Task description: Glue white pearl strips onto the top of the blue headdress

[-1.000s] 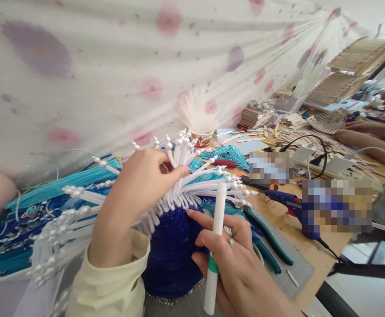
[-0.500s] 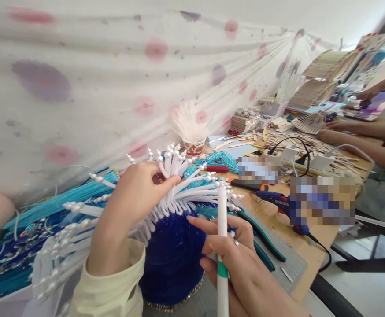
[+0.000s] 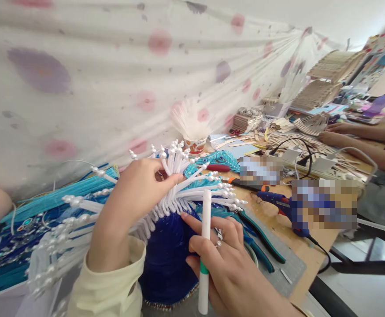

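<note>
A dark blue rounded form (image 3: 168, 259) with a beaded lower rim stands in front of me. White fuzzy strands (image 3: 175, 193) tipped with pearl-like beads ring its upper part. My left hand (image 3: 142, 180) pinches an upright bunch of these strands between thumb and fingers. Across my right hand (image 3: 225, 255) lies a slim white pen-like stick (image 3: 205, 220) with a green band, held nearly upright. The right index fingertip is at the strands' lower edge, against the blue surface or very close to it.
Pliers (image 3: 261, 237) with teal handles lie on a grey cutting mat (image 3: 294, 264). Beyond are a blue glue gun (image 3: 278, 200), a power strip (image 3: 321, 169) and a paper cup (image 3: 195, 145) of translucent sticks. Another person's hands (image 3: 338, 134) are at the far right. Turquoise strips (image 3: 67, 189) lie left.
My right hand and the white stick have moved left, bringing the index fingertip to the strands' lower edge. My left hand keeps its pinch. A far arm at the upper right has left view.
</note>
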The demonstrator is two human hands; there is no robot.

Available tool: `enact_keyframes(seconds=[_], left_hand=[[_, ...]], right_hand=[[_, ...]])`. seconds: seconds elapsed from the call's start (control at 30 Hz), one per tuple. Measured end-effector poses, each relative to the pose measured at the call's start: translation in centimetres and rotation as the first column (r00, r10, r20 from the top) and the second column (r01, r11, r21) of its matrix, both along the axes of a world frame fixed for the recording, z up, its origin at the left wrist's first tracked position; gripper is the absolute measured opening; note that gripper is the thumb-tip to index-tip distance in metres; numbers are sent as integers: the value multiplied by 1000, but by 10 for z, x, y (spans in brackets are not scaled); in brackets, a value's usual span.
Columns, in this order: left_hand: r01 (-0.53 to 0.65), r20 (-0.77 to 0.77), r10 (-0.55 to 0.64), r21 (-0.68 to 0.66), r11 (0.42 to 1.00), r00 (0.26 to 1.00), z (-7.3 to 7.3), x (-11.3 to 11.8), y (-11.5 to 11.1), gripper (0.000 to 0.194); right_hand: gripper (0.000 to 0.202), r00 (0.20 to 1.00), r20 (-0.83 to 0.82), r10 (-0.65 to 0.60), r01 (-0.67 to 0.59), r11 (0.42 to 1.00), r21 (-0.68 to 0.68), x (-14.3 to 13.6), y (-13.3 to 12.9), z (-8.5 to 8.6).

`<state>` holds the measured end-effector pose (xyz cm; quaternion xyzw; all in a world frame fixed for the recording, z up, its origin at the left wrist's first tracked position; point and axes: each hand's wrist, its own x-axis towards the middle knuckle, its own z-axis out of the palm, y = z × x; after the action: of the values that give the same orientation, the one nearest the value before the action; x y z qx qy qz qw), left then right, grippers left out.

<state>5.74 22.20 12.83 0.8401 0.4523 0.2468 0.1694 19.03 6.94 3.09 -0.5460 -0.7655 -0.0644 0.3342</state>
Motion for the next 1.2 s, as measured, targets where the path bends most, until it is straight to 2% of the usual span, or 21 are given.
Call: enact_keyframes(seconds=[0.17, 0.33, 0.47, 0.6, 0.8, 0.93, 1.1, 1.2], left_hand=[[-18, -22, 17, -29, 999, 1000, 0, -2, 0, 36], [-43, -29, 43, 11, 999, 999, -2, -2, 2, 39], [-39, -18, 39, 17, 999, 999, -2, -2, 2, 39], [-9, 1, 9, -12, 1000, 1000, -2, -3, 2, 34], [-11, 4, 12, -30, 999, 1000, -1, -3, 1, 33], [-10, 5, 10, -10, 1000, 1000, 0, -2, 1, 35], [16, -1, -16, -26, 1000, 1000, 0, -3, 1, 33], [-3, -12, 3, -19, 1000, 1000, 0, -3, 1, 36]], right_hand=[[14, 999, -36, 22, -22, 1000, 1, 3, -6, -10], [22, 964, -263, 48, -31, 997, 70, 6, -8, -29], [29, 962, -264, 65, -38, 994, 106, 7, -3, -22], [36, 975, -219, 40, -35, 999, 26, 3, 4, -11], [37, 982, -182, 41, -51, 997, -53, 0, 10, -7], [39, 973, -223, 62, -79, 994, -70, 4, 12, -3], [40, 976, -205, 80, -97, 992, -78, 6, 5, -14], [34, 966, -249, 65, -64, 998, 10, 4, -2, -24]])
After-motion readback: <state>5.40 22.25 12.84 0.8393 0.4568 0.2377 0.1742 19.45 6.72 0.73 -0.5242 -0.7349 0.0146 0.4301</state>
